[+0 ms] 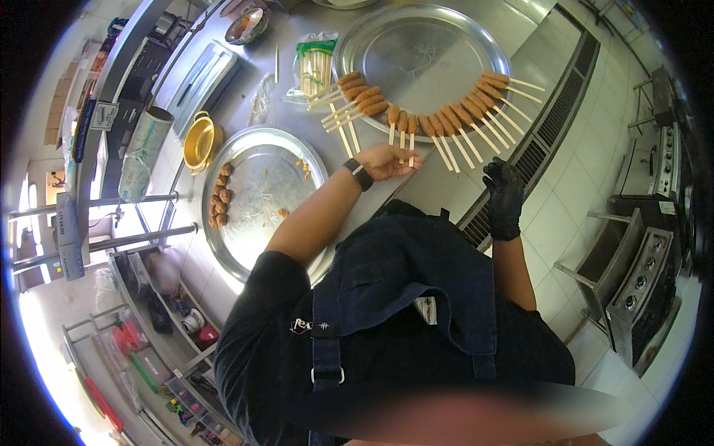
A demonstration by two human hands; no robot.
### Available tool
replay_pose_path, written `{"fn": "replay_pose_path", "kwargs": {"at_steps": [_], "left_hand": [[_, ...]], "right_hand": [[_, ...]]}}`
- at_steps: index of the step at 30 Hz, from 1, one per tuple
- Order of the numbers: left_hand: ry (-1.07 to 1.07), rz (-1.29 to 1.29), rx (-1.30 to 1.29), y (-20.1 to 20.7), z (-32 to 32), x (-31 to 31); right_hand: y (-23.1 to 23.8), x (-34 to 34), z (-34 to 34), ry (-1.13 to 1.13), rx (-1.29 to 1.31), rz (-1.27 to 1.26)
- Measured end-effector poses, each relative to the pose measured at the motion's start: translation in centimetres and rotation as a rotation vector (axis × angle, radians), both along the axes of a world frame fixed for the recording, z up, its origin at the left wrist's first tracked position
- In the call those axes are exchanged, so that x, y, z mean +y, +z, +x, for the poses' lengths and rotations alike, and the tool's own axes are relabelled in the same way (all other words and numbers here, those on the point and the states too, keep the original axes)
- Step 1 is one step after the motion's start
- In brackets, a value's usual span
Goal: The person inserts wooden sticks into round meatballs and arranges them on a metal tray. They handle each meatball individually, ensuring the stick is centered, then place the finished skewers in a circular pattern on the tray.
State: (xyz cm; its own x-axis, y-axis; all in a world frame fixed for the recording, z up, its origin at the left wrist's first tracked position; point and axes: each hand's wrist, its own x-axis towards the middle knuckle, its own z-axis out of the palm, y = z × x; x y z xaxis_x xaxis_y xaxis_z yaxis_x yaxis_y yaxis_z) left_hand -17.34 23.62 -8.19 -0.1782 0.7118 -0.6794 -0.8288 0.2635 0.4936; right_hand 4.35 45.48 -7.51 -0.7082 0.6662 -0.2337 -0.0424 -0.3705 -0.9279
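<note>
Breaded, sausage-shaped pieces on flat wooden sticks, the breaded skewers (451, 117), line the near rim of a large round metal tray (416, 44), sticks pointing outward. My left hand (387, 162), bare and with a dark watch (359, 175) at the wrist, is at the near side of this row. Its fingers close round the end of a wooden stick (412, 152) whose breaded end rests on the tray. To the right, my right hand (503, 195) wears a black glove and hangs beside the counter edge, apart from the sticks. Its fingers are curled, with nothing visible in them.
A second round tray (260, 201) holds several brown breaded balls (221, 195) and crumbs. Beyond it stand a golden pot (201, 143), a bag of wooden sticks (316, 65) and a metal bowl (247, 27). A floor grate (541, 134) runs right of the counter; stoves (645, 275) stand farther right.
</note>
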Motion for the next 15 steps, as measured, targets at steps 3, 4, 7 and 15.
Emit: {"fn": "replay_pose_path", "kwargs": {"at_steps": [3, 4, 7, 15], "left_hand": [[-0.021, 0.017, -0.005, 0.3, -0.3, -0.2], [-0.021, 0.02, -0.002, 0.4, -0.4, -0.3], [-0.05, -0.001, 0.025, 0.9, -1.0, -0.5], [-0.159, -0.056, 0.105, 1.8, -3.6, -1.2]], "right_hand": [[0.0, -0.1, 0.0, -0.001, -0.019, -0.003], [0.0, -0.1, -0.1, -0.005, -0.01, -0.016], [0.1, -0.1, -0.2, -0.017, -0.032, -0.028], [0.4, -0.2, -0.1, 0.005, -0.034, 0.033]]}}
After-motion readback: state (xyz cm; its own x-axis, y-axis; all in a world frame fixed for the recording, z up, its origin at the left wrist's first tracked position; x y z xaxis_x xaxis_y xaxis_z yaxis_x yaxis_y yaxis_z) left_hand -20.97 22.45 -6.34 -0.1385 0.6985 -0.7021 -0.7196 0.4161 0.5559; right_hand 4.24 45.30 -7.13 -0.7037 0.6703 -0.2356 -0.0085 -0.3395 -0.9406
